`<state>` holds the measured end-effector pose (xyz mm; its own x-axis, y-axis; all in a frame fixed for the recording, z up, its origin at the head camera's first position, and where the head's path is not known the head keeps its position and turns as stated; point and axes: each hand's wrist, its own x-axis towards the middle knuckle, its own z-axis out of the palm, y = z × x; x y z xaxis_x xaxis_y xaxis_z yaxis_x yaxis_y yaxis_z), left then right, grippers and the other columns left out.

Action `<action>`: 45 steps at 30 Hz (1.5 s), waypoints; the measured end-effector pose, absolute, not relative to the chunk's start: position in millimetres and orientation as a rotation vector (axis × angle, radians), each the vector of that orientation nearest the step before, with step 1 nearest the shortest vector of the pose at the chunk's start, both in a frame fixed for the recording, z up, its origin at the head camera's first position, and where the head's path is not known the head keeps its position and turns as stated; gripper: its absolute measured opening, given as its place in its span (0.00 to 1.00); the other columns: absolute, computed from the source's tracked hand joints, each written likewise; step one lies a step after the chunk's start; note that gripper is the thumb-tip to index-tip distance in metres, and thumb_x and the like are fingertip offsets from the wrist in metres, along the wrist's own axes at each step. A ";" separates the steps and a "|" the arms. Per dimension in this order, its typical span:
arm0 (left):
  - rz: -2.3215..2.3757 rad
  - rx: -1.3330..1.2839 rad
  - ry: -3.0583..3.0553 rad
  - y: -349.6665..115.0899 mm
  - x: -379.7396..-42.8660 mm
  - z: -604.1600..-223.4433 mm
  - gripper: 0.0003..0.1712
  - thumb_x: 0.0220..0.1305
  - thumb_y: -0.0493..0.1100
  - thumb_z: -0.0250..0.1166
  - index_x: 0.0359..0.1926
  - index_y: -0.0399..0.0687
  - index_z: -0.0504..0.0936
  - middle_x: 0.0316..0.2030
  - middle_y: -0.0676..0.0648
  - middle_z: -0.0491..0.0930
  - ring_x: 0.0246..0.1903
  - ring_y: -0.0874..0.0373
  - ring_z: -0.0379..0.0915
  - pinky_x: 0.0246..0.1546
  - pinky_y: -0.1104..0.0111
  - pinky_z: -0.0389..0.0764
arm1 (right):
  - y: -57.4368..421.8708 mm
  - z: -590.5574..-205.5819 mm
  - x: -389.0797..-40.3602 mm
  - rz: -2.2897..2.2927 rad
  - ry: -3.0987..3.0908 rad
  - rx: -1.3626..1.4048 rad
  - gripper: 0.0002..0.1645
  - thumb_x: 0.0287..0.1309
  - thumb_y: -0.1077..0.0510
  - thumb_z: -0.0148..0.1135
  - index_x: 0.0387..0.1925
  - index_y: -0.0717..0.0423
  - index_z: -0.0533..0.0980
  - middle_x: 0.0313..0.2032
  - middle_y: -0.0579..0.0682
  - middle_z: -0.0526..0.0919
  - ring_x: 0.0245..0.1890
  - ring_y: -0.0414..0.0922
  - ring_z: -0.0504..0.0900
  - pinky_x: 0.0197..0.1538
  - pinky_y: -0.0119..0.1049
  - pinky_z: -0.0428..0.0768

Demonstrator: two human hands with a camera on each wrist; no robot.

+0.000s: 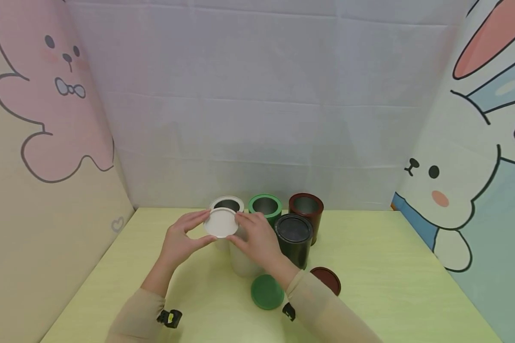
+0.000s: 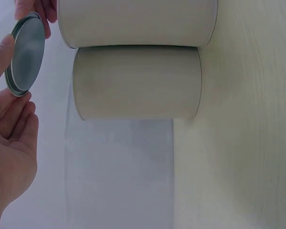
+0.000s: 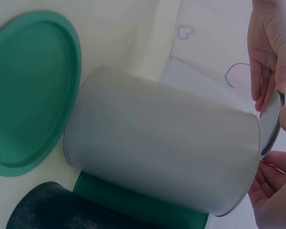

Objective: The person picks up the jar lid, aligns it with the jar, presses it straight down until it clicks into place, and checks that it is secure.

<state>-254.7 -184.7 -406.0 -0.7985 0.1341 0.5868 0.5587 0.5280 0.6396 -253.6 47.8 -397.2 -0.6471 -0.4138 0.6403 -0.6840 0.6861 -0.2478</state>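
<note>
Both hands pinch a round white lid (image 1: pixel 221 223) by its edges, tilted, above the cans. My left hand (image 1: pixel 181 239) has fingers and thumb at its left rim, and my right hand (image 1: pixel 258 238) grips the right rim. The lid's grey underside with a raised ring (image 2: pixel 29 55) shows in the left wrist view. Just beneath the right hand stands a pale can (image 1: pixel 243 259), its top hidden by the hands and lid. Behind the lid is another white can (image 1: pixel 227 198), open at the top.
An open green can (image 1: pixel 265 197) and an open dark red can (image 1: pixel 317 221) stand along the back. A black can (image 1: pixel 293 245) with a black lid on is before them. A green lid (image 1: pixel 267 292) and a dark red lid (image 1: pixel 327 280) lie near the right forearm.
</note>
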 end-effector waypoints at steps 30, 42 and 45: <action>-1.336 -0.425 -2.574 -176.4 -305.3 -395.1 0.41 0.55 0.52 0.76 0.67 0.43 0.74 0.67 0.43 0.69 0.68 0.42 0.59 0.65 0.43 0.63 | 45.3 -378.6 -310.6 0.740 -2.591 0.777 0.23 0.59 0.49 0.70 0.51 0.58 0.81 0.55 0.56 0.82 0.55 0.55 0.77 0.59 0.48 0.73; -1.420 -0.446 -2.597 -177.6 -316.4 -395.0 0.39 0.59 0.48 0.74 0.68 0.41 0.72 0.68 0.44 0.68 0.69 0.44 0.59 0.66 0.48 0.64 | 44.7 -377.8 -323.6 0.722 -2.627 0.791 0.16 0.60 0.50 0.70 0.40 0.58 0.81 0.51 0.55 0.84 0.51 0.54 0.79 0.58 0.49 0.73; -1.443 -0.444 -2.594 -178.6 -318.5 -397.1 0.38 0.59 0.47 0.74 0.67 0.41 0.73 0.68 0.44 0.69 0.69 0.44 0.60 0.66 0.49 0.65 | 43.7 -380.3 -326.5 0.711 -2.627 0.801 0.15 0.60 0.49 0.70 0.36 0.57 0.79 0.47 0.53 0.85 0.48 0.52 0.79 0.55 0.48 0.74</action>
<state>-318.5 -178.6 -397.1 -0.9465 0.1874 0.2626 0.3219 0.4963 0.8062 -326.5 43.7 -380.3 -0.7981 -0.4355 0.4164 -0.5861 0.7216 -0.3685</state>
